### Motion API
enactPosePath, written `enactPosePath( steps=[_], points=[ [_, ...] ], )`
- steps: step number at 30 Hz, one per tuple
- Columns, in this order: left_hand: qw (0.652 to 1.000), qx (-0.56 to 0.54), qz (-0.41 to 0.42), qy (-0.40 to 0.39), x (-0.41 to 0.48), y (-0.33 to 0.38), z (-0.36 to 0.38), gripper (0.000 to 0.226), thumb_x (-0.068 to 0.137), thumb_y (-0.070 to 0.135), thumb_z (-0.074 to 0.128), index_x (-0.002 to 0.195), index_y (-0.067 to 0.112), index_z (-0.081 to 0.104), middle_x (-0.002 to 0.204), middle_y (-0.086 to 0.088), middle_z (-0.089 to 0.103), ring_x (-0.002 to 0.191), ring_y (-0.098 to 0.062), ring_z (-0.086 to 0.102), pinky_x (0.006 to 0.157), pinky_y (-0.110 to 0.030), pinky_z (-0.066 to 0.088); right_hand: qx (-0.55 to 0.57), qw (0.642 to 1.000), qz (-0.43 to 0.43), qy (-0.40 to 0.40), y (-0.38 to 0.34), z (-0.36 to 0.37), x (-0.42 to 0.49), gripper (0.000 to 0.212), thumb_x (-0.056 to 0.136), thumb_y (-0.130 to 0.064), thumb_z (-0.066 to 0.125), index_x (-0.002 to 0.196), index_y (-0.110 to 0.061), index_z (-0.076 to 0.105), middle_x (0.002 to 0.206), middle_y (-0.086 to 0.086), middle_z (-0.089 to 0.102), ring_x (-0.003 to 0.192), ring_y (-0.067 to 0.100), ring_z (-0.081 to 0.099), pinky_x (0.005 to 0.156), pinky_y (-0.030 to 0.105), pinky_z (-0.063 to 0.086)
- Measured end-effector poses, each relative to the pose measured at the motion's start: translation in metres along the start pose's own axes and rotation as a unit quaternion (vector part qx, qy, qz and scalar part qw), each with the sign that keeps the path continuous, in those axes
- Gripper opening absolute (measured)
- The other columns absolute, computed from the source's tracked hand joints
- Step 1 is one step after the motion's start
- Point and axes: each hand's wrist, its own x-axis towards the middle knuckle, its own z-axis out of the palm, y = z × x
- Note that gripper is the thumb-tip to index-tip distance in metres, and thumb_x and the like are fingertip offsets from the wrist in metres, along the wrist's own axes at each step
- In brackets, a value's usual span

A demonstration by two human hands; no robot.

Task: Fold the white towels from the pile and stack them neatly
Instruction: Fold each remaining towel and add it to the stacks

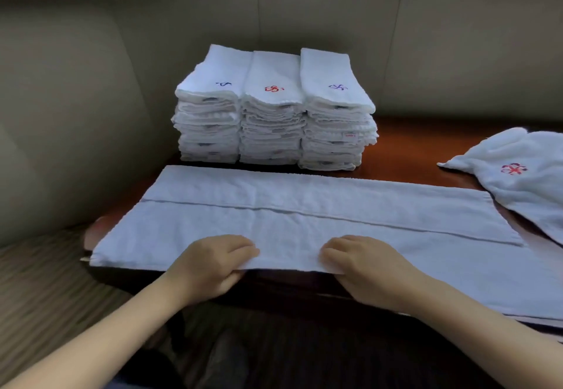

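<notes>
A long white towel [304, 221] lies flat across the reddish-brown table [411, 147], with its far part folded over toward me. My left hand [213, 263] pinches its near edge, fingers on top and thumb beneath. My right hand [362, 263] pinches the same edge a little to the right. Behind the towel stand three side-by-side stacks of folded white towels [274, 111] with small embroidered marks on top. At the right lies a loose pile of unfolded white towels [524, 175] with a red mark.
A padded beige wall [76, 99] rises behind and to the left of the table. The table's near edge [213, 285] runs just under my hands, with dark fabric [274, 343] below it. Striped flooring [39, 282] shows at the lower left.
</notes>
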Motion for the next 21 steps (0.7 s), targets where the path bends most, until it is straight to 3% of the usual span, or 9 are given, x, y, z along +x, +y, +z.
enactPosePath(
  steps=[2, 5, 8, 10, 13, 16, 17, 19, 21],
  points=[
    [0.999, 0.029, -0.044, -0.011, -0.007, -0.017, -0.006, 0.023, 0.077, 0.012, 0.062, 0.095, 0.007, 0.074, 0.090, -0.004, 0.072, 0.076, -0.019, 0.071, 0.051, -0.024, 0.054, -0.019, 0.999, 0.030, -0.003, 0.000, -0.004, 0.005, 0.017, 0.090, -0.018, 0.041, 0.103, -0.019, 0.053, 0.102, -0.003, 0.058, 0.096, 0.023, 0.056, 0.068, 0.034, 0.040],
    [0.960, -0.012, -0.269, -0.082, -0.024, -0.061, -0.031, 0.022, 0.087, 0.015, 0.062, 0.106, 0.024, 0.069, 0.110, 0.009, 0.067, 0.104, -0.015, 0.062, 0.082, -0.026, 0.047, -0.036, 0.991, 0.125, 0.009, 0.012, -0.016, 0.012, 0.013, 0.094, -0.022, 0.039, 0.102, -0.024, 0.050, 0.098, -0.005, 0.062, 0.092, 0.025, 0.059, 0.063, 0.032, 0.039],
    [0.901, -0.058, -0.411, -0.127, -0.044, -0.111, -0.072, 0.023, 0.088, 0.013, 0.057, 0.074, 0.029, 0.066, 0.080, 0.008, 0.068, 0.074, -0.015, 0.066, 0.070, -0.030, 0.048, -0.059, 0.976, 0.203, 0.047, 0.037, -0.033, 0.025, 0.015, 0.097, -0.033, 0.044, 0.101, -0.025, 0.057, 0.098, 0.001, 0.065, 0.092, 0.028, 0.060, 0.066, 0.031, 0.045],
    [0.883, -0.100, -0.456, -0.056, -0.053, -0.137, -0.091, 0.026, 0.085, 0.011, 0.064, 0.070, 0.031, 0.071, 0.070, 0.011, 0.069, 0.064, -0.009, 0.064, 0.064, -0.027, 0.046, -0.052, 0.965, 0.244, 0.078, 0.054, -0.039, 0.039, 0.016, 0.096, -0.032, 0.048, 0.099, -0.023, 0.061, 0.098, 0.006, 0.066, 0.090, 0.032, 0.060, 0.064, 0.032, 0.043],
    [0.847, -0.190, -0.484, 0.109, -0.045, -0.162, -0.086, 0.022, 0.085, 0.007, 0.067, 0.075, 0.025, 0.071, 0.071, 0.010, 0.068, 0.066, -0.003, 0.056, 0.064, -0.022, 0.043, -0.059, 0.946, 0.293, 0.126, 0.075, -0.037, 0.067, 0.014, 0.096, -0.026, 0.049, 0.100, -0.019, 0.061, 0.097, 0.009, 0.065, 0.079, 0.034, 0.057, 0.059, 0.031, 0.036],
    [0.766, -0.301, -0.518, 0.230, -0.017, -0.176, -0.054, 0.013, 0.089, 0.005, 0.063, 0.078, 0.013, 0.064, 0.073, -0.004, 0.058, 0.066, -0.012, 0.052, 0.058, -0.023, 0.039, -0.058, 0.937, 0.321, 0.126, 0.094, -0.022, 0.092, 0.013, 0.097, -0.022, 0.047, 0.097, -0.012, 0.055, 0.094, 0.012, 0.065, 0.072, 0.033, 0.051, 0.057, 0.031, 0.036],
    [0.749, -0.303, -0.541, 0.235, -0.006, -0.180, -0.040, 0.020, 0.090, 0.007, 0.061, 0.071, 0.011, 0.057, 0.069, -0.005, 0.051, 0.066, -0.016, 0.045, 0.054, -0.025, 0.033, -0.067, 0.938, 0.326, 0.101, 0.100, -0.014, 0.097, 0.009, 0.095, -0.018, 0.047, 0.098, -0.013, 0.053, 0.095, 0.010, 0.065, 0.074, 0.032, 0.053, 0.058, 0.031, 0.037],
    [0.747, -0.240, -0.584, 0.208, 0.010, -0.191, -0.014, 0.036, 0.093, 0.013, 0.056, 0.060, 0.014, 0.042, 0.062, -0.002, 0.040, 0.066, -0.019, 0.037, 0.051, -0.029, 0.025, -0.103, 0.936, 0.331, 0.061, 0.109, 0.004, 0.104, 0.012, 0.092, -0.014, 0.045, 0.103, -0.016, 0.048, 0.096, 0.005, 0.065, 0.082, 0.030, 0.060, 0.058, 0.030, 0.038],
    [0.756, -0.154, -0.617, 0.157, 0.019, -0.200, 0.000, 0.035, 0.094, 0.021, 0.049, 0.062, 0.014, 0.039, 0.069, -0.004, 0.045, 0.072, -0.028, 0.045, 0.058, -0.031, 0.031, -0.121, 0.933, 0.331, 0.068, 0.118, 0.016, 0.109, 0.012, 0.093, -0.018, 0.041, 0.104, -0.018, 0.047, 0.092, 0.004, 0.066, 0.082, 0.029, 0.062, 0.057, 0.030, 0.037]
  ],
)
